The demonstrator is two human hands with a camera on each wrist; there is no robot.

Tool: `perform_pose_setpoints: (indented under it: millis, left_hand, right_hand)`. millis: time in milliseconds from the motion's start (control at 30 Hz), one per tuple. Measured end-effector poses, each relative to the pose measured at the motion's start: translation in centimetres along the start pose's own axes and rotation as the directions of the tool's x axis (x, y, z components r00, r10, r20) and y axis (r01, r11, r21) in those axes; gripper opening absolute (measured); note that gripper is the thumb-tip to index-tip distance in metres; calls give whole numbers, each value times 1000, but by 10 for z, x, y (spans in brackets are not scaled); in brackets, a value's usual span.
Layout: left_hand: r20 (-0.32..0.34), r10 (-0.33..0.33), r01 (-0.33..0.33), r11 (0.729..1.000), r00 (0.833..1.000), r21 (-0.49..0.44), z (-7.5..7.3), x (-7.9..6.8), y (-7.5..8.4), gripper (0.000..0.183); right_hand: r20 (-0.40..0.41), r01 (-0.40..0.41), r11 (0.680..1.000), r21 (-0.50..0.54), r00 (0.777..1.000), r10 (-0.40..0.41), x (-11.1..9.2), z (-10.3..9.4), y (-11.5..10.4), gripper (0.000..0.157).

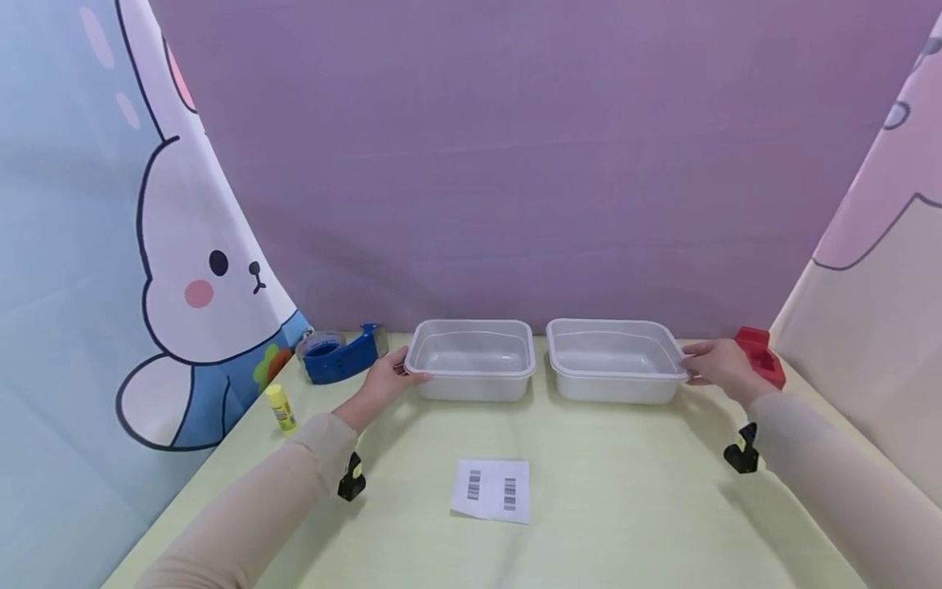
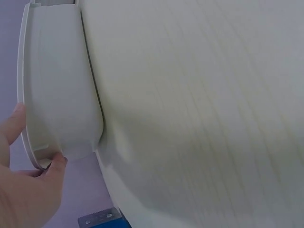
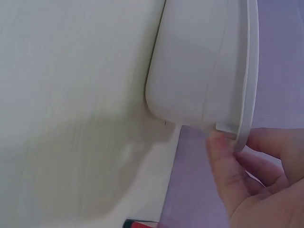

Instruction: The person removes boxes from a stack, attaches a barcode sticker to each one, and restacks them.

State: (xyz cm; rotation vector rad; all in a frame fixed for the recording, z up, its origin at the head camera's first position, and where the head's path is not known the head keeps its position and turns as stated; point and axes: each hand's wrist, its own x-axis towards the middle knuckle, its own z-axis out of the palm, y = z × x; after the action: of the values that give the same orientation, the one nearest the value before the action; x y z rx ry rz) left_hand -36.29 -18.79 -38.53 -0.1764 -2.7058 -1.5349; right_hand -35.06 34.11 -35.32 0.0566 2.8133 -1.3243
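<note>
Two white plastic tubs stand side by side at the back of the table. My left hand (image 1: 381, 386) pinches the rim of the left tub (image 1: 471, 388) at its left end. Up close in the left wrist view, the thumb and fingers close around the corner of that tub (image 2: 59, 80). At the other side, my right hand (image 1: 724, 368) grips the right end of the right tub (image 1: 614, 388). The right wrist view has its fingers on both sides of the rim of this tub (image 3: 199, 66). Nothing shows inside either tub.
A blue tape dispenser (image 1: 334, 364) sits left of the left hand, with a yellow glue stick (image 1: 281, 409) nearer. A red object (image 1: 761, 360) lies behind the right hand. White paper with two barcodes (image 1: 491, 491) lies in front. A purple backdrop (image 1: 515, 164) rises behind the tubs.
</note>
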Motion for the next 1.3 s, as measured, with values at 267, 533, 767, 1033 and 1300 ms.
perform_pose_setpoints:
  millis: [267,533,767,1033,1300]
  left_hand:
    - [22,-45,45,999,999,-4,-11,-5,5,79]
    - [63,-28,25,999,998,46,-30,-10,11,85]
    - [74,17,-24,994,997,105,-36,-13,25,83]
    - [146,126,-147,979,981,144,-28,-27,40,79]
    - [282,212,-254,959,936,124,-7,-47,53,75]
  right_hand:
    - [20,-31,996,-84,999,33,0,-5,-7,57]
    - [-48,-28,990,-135,999,21,-3,-7,-12,59]
    - [-101,-2,994,-106,995,-9,-8,-10,-23,56]
    - [-95,-45,999,-3,994,45,-13,-8,-39,60]
    - [-102,27,997,67,995,-20,-21,2,-56,59]
